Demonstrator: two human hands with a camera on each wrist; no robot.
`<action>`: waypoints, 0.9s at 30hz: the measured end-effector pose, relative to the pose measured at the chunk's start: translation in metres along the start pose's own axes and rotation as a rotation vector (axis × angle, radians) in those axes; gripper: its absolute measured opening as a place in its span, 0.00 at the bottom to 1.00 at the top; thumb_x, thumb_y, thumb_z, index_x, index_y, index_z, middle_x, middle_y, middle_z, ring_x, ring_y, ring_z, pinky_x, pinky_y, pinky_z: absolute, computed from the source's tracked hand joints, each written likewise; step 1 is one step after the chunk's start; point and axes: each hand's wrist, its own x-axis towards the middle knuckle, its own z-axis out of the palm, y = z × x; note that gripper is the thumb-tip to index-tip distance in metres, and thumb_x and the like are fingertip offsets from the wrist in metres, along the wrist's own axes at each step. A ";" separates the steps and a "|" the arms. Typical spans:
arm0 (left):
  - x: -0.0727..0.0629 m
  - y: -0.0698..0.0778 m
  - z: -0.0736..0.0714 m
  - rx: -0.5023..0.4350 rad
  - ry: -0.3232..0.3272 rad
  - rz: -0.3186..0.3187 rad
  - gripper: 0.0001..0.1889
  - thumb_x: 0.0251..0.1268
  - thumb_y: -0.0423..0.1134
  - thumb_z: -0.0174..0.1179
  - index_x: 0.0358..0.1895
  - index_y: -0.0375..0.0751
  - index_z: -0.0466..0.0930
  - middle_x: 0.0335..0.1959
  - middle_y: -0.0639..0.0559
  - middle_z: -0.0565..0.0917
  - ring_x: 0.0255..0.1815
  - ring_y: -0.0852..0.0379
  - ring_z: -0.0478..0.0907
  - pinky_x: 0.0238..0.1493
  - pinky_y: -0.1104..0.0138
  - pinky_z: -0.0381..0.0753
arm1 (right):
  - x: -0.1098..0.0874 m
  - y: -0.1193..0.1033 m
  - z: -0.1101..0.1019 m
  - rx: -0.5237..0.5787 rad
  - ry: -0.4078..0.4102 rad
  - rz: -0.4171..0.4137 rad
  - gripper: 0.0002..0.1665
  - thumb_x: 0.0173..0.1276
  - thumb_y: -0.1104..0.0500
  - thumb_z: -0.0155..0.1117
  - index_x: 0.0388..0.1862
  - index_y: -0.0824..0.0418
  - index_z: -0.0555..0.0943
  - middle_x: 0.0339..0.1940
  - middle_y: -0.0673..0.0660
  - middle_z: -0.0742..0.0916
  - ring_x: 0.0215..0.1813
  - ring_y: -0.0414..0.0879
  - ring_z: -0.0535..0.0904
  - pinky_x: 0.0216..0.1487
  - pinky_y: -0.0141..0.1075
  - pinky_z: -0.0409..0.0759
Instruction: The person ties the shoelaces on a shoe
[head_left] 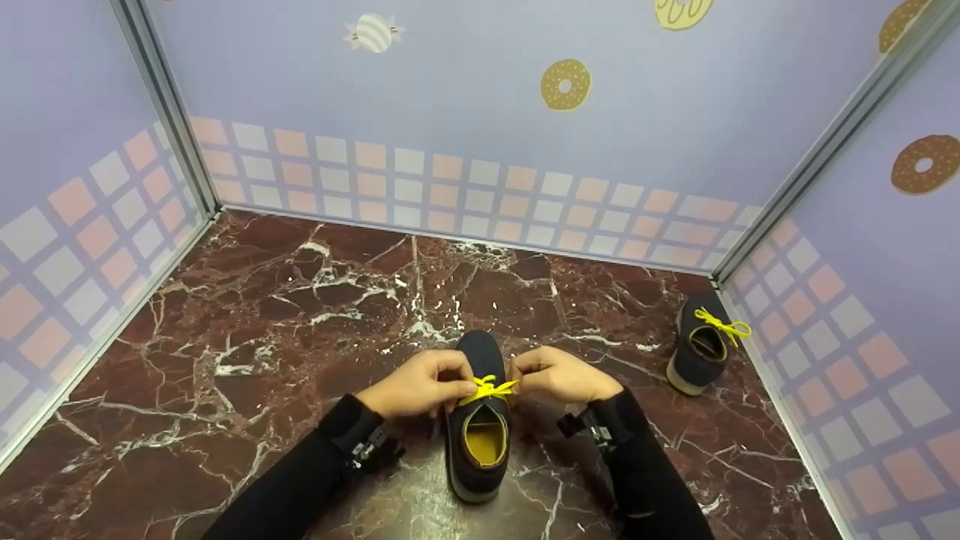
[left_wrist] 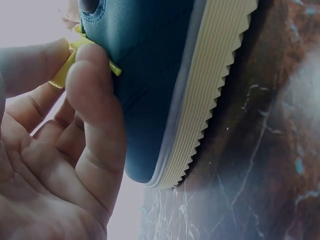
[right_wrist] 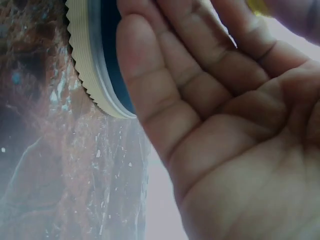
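A dark navy shoe [head_left: 480, 480] with a ribbed cream sole [left_wrist: 205, 95] stands on the floor, toe pointing away from me. Its yellow shoelace [head_left: 489, 388] crosses the tongue in a bow. On the left side, my left hand [head_left: 420, 382] pinches a loop of the lace between thumb and finger. My right hand [head_left: 562, 375] pinches the lace's other side, opposite it. A bit of yellow lace [right_wrist: 257, 6] shows by the right thumb in the right wrist view, where the other fingers hide most of the shoe.
A matching shoe [head_left: 697, 360], its yellow lace [head_left: 722, 324] tied in a bow, stands at the right near the side wall [head_left: 847, 360]. Dark red marble flooring [head_left: 300, 337] with white veins lies beneath. Patterned lilac panels [head_left: 465, 97] enclose the back and both sides.
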 end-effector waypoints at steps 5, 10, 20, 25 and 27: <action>0.001 -0.001 -0.001 -0.006 -0.003 -0.011 0.08 0.81 0.38 0.69 0.40 0.37 0.85 0.23 0.45 0.83 0.20 0.52 0.77 0.16 0.70 0.77 | 0.001 -0.002 0.001 0.006 0.000 -0.005 0.15 0.73 0.60 0.66 0.33 0.73 0.82 0.27 0.44 0.79 0.31 0.39 0.73 0.38 0.32 0.70; 0.001 0.000 -0.001 -0.012 -0.019 -0.022 0.09 0.82 0.38 0.67 0.41 0.37 0.85 0.24 0.41 0.84 0.22 0.47 0.80 0.17 0.70 0.77 | 0.002 0.002 0.002 0.027 -0.002 0.010 0.14 0.71 0.61 0.65 0.33 0.74 0.82 0.28 0.54 0.82 0.33 0.41 0.74 0.40 0.33 0.71; 0.001 0.000 -0.001 0.020 -0.009 0.033 0.11 0.75 0.40 0.75 0.38 0.37 0.85 0.27 0.57 0.82 0.25 0.61 0.76 0.25 0.71 0.78 | 0.000 -0.001 0.006 -0.030 0.028 -0.038 0.02 0.73 0.64 0.71 0.41 0.63 0.88 0.34 0.56 0.88 0.35 0.38 0.78 0.37 0.30 0.76; 0.002 0.000 -0.003 0.044 -0.015 0.084 0.10 0.74 0.41 0.76 0.37 0.39 0.86 0.31 0.59 0.83 0.33 0.61 0.76 0.36 0.71 0.76 | 0.001 -0.002 0.005 0.047 0.044 -0.072 0.06 0.71 0.67 0.76 0.42 0.60 0.87 0.39 0.57 0.89 0.40 0.47 0.82 0.42 0.34 0.81; 0.002 0.000 -0.003 0.045 -0.018 0.083 0.11 0.74 0.41 0.76 0.36 0.39 0.87 0.30 0.60 0.83 0.32 0.61 0.76 0.35 0.71 0.76 | 0.001 -0.002 0.005 0.073 0.047 -0.081 0.07 0.70 0.67 0.77 0.41 0.58 0.87 0.39 0.54 0.88 0.42 0.52 0.83 0.43 0.36 0.83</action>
